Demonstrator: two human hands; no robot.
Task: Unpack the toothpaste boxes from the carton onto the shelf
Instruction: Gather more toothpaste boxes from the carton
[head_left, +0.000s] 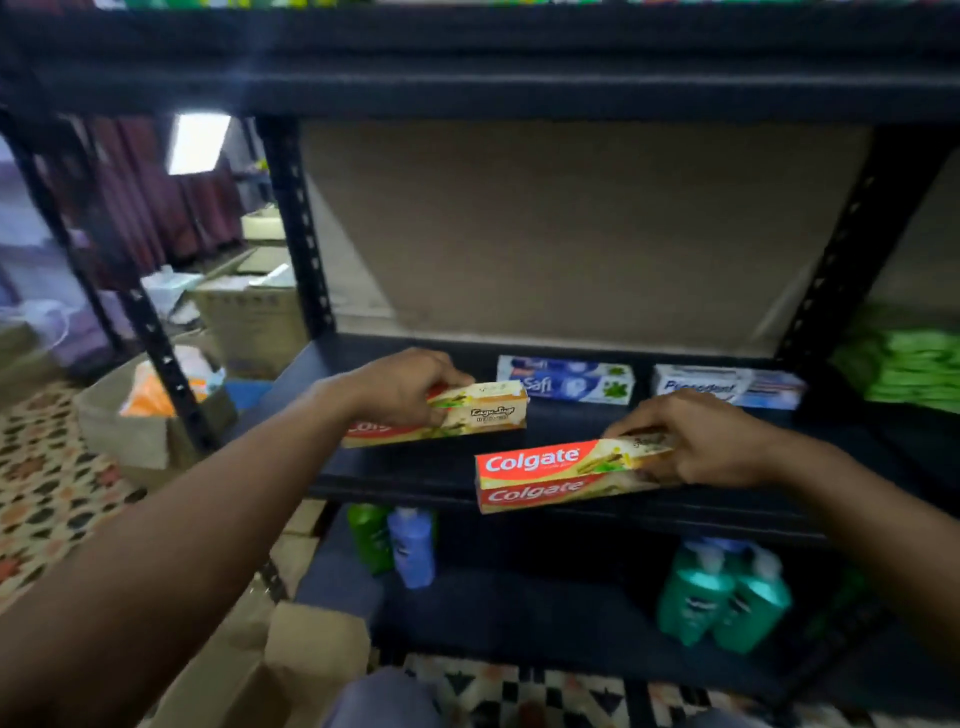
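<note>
Teal pump bottles (724, 597) below; green packets (909, 369), perhaps, right.

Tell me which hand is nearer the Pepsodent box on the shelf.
Right. The right hand is just in front of the Pepsodent box; the left hand is well to its left, past the Safi box.

Two hands are showing, the left hand (400, 387) and the right hand (711, 441), each gripping one box. Four toothpaste boxes are showing at the shelf (389, 488): the left Colgate box (467, 415), the right Colgate box (545, 473), one Safi box (566, 382) and one other blue-and-white box (727, 387). Four bottles are standing below: one green bottle (370, 535), one blue bottle (413, 545), one teal pump bottle (691, 597) and a second teal pump bottle (753, 608).
</note>
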